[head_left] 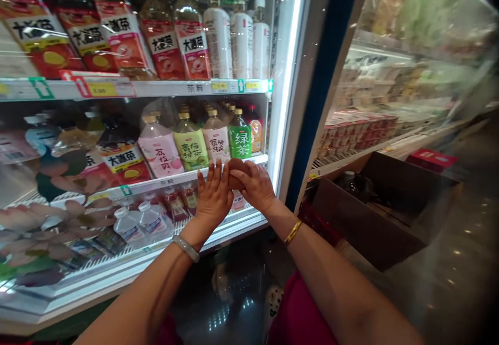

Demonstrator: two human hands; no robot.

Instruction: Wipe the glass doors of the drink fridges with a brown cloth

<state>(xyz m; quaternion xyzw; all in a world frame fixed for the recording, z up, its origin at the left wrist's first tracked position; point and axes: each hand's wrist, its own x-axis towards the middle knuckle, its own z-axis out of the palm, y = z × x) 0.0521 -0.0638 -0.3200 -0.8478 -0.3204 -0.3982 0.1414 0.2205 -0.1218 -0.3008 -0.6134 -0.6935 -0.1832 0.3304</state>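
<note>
My left hand (213, 194) lies with fingers stretched out, close to the front of a lit drinks cooler; whether it touches glass there I cannot tell. Beside it, my right hand (256, 185) grips a flat, rounded brown thing (236, 172), thumb and fingers closed around its edge. The left fingertips sit right against this brown thing. Just behind the hands stand a green tea bottle (239, 140), a pale bottle (217, 140), a yellow-green bottle (190, 145) and a pink bottle (159, 150) on the cooler's middle shelf.
Leaf-and-flower decals (58, 220) cover the lower left of the cooler front. Red-labelled bottles (122, 38) fill the upper shelf. At right, an open cardboard box (366, 225) holds a bottle, beside a chilled display of stacked cups (354, 132). Dark shiny floor (230, 303) lies below.
</note>
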